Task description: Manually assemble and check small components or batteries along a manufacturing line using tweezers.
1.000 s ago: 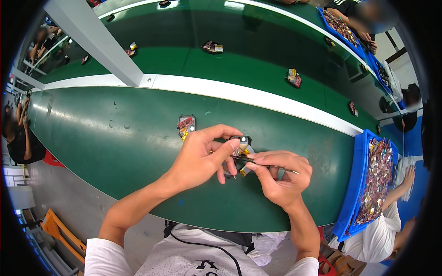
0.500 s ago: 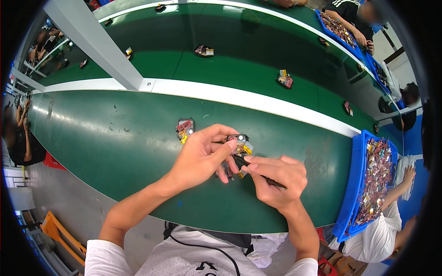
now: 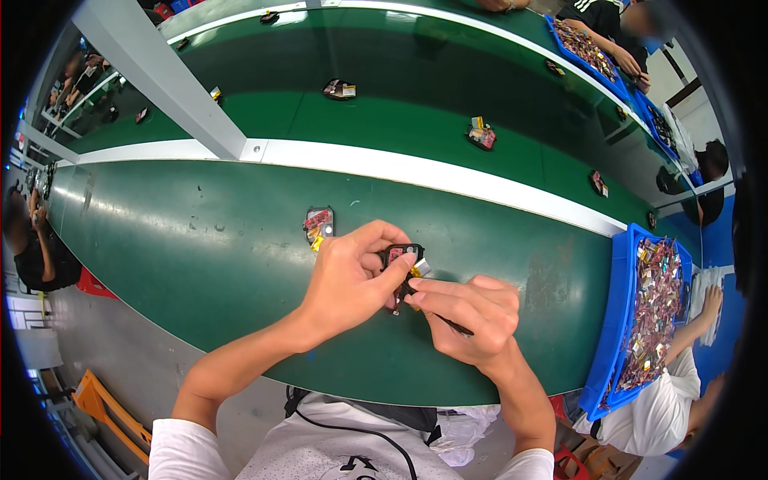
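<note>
My left hand (image 3: 340, 284) pinches a small black plastic housing (image 3: 415, 249) between thumb and fingers. Inside it are a red circuit board and a silver-and-yellow part that sticks out at the side. My right hand (image 3: 480, 320) grips a slim black pen-like tool (image 3: 458, 326), its front end at the lower side of the housing. The fingers hide exactly where the tip touches. Below my left fingertips shows part of another small dark piece (image 3: 396, 308), mostly covered. A similar housing (image 3: 319, 222) with red board and yellow part lies on the table just beyond my left hand.
On the right edge of the green table (image 3: 240, 280) stands a blue tray (image 3: 602, 352) heaped with small red-and-silver parts. Past a white rail (image 3: 400, 173), a green conveyor belt (image 3: 400, 120) carries several similar housings. A grey post (image 3: 160, 76) rises at left. Co-workers sit around.
The held housing has tilted and shifted slightly down, and my right hand has moved left, bringing the tool closer in. Housings on the belt have moved a little to the left.
</note>
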### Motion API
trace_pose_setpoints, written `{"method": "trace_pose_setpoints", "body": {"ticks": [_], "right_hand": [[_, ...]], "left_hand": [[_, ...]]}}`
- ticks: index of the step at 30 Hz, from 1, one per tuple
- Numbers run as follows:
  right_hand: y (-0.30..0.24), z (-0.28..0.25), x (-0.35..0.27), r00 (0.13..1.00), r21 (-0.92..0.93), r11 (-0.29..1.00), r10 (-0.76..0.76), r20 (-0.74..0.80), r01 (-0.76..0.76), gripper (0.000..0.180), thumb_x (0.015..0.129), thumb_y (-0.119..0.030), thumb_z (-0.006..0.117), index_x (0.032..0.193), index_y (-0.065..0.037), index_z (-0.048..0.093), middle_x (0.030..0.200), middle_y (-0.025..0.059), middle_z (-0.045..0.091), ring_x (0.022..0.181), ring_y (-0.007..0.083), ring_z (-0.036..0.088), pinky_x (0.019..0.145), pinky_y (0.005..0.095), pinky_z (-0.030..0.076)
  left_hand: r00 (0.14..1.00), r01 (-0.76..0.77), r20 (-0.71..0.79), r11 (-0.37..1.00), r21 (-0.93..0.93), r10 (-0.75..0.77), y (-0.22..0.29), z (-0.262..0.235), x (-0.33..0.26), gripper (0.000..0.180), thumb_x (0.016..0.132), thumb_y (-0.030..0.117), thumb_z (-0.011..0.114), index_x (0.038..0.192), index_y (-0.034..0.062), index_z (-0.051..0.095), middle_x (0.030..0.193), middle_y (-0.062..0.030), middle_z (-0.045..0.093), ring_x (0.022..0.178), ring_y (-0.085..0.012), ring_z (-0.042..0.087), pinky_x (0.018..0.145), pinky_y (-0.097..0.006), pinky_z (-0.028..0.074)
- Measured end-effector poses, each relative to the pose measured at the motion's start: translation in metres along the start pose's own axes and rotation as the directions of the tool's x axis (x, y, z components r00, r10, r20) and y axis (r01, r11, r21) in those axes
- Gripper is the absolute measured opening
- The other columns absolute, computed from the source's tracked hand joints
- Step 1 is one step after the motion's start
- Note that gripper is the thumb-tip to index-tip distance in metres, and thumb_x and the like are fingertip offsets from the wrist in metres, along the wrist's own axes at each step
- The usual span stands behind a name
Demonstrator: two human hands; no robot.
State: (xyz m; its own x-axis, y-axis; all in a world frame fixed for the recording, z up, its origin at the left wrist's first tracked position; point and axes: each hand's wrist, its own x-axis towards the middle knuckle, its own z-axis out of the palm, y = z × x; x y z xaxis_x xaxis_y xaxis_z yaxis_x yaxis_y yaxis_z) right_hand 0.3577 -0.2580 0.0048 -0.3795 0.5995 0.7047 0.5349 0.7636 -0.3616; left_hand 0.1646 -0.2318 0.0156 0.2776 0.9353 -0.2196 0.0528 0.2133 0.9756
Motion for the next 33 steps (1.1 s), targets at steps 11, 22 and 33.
{"method": "trace_pose_setpoints", "body": {"ticks": [11,22,33], "right_hand": [[0.000,-0.002,-0.002,1.000,0.006,1.000,0.013,-0.001,-0.013,0.032,0.055,0.002,0.079,0.085,-0.010,0.076,0.092,0.0009,0.078,0.051,0.0104,0.056,0.045,0.0245,0.036],[0.000,-0.011,0.009,0.984,0.042,0.997,0.076,-0.161,-0.070,0.023,0.066,0.002,0.085,0.085,-0.007,0.076,0.084,0.0050,0.078,0.058,0.0110,0.067,0.045,0.0230,0.035],[0.001,-0.003,0.005,0.966,0.157,0.978,0.164,-0.200,-0.133,0.021,0.070,0.002,0.086,0.085,-0.004,0.072,0.085,0.0079,0.078,0.055,0.0125,0.066,0.047,0.0217,0.041]], "left_hand": [[0.993,-0.044,-0.112,0.996,-0.072,0.035,-0.008,0.011,-0.004,0.013,0.097,0.002,0.066,0.105,-0.0071,0.062,0.085,-0.0116,0.074,0.055,-0.0097,0.064,0.045,-0.026,0.048],[0.992,-0.098,-0.081,0.994,0.045,0.101,0.020,-0.008,0.028,0.013,0.097,0.003,0.064,0.107,-0.0046,0.060,0.086,-0.0096,0.068,0.050,-0.0125,0.062,0.038,-0.025,0.045],[0.464,0.260,-0.715,0.691,0.674,0.523,0.024,-0.169,0.201,0.031,0.093,0.016,0.068,0.110,-0.0088,0.065,0.094,-0.0279,0.068,0.079,-0.0379,0.073,0.070,-0.045,0.058]]}}
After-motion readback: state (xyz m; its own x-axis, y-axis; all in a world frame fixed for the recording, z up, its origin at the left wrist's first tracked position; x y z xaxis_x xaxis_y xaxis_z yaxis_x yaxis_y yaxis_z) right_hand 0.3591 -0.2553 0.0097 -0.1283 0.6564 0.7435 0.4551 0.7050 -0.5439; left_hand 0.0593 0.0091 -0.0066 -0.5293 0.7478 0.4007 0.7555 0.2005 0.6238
